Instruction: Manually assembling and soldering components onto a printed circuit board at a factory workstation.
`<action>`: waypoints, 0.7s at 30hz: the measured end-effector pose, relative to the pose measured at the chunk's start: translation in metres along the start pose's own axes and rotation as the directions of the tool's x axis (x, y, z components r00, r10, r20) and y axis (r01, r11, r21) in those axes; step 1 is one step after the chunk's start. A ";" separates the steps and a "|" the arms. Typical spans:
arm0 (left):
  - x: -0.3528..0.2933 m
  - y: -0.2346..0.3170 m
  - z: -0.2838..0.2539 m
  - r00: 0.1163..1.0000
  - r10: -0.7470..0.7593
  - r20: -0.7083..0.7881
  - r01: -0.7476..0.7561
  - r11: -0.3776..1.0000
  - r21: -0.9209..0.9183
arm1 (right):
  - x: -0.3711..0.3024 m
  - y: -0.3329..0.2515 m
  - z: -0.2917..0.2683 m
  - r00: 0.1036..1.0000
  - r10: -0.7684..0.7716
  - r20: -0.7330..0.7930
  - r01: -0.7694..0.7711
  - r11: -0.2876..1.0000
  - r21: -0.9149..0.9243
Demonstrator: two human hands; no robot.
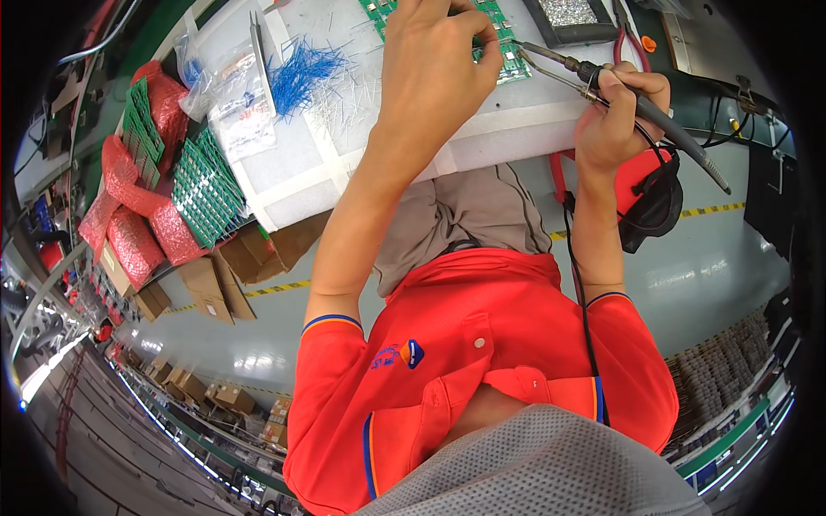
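Note:
My right hand (621, 116) grips a soldering iron (684, 133) with a dark handle and a thin metal feed tube beside its barrel. The iron's tip points left at a green circuit board panel (514, 67) on the white foam-like work surface (490, 138). Over that panel my left hand (439, 73) is closed, with its fingers curled and the thumb bent in. Whatever its fingertips pinch is hidden behind the hand. To its left lie a heap of blue wires (308, 77) and scattered white wires (348, 103).
Metal tweezers (261, 60) lie on a clear plastic bag (245, 107). Stacked green boards (206, 189) and pink bubble wrap (133, 245) crowd the left. A tray of metal shavings (570, 12) and red-handled pliers (635, 47) sit at the far right. A cable (578, 284) hangs by my right arm.

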State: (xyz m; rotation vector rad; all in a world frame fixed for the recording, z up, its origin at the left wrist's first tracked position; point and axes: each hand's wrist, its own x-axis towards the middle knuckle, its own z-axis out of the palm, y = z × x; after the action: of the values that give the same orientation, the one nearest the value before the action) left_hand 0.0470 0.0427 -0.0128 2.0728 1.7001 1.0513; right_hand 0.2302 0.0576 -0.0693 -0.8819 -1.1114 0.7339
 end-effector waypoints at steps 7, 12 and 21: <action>0.001 0.001 0.002 1.000 0.003 -0.001 -0.003 1.000 0.016 | 0.002 0.005 -0.005 1.000 0.003 0.010 -0.004 0.997 0.074; 0.001 0.001 0.001 1.000 0.008 -0.001 -0.008 1.000 0.028 | 0.002 0.003 -0.002 1.000 -0.005 0.014 0.005 0.999 0.049; -0.001 0.000 0.000 1.000 0.015 -0.013 -0.015 1.000 0.020 | -0.001 -0.003 0.003 0.999 0.018 -0.038 -0.017 0.999 0.032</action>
State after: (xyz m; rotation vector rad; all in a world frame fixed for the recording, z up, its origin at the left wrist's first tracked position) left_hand 0.0465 0.0421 -0.0132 2.0986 1.7108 1.0587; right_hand 0.2271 0.0563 -0.0662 -0.8768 -1.0567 0.7444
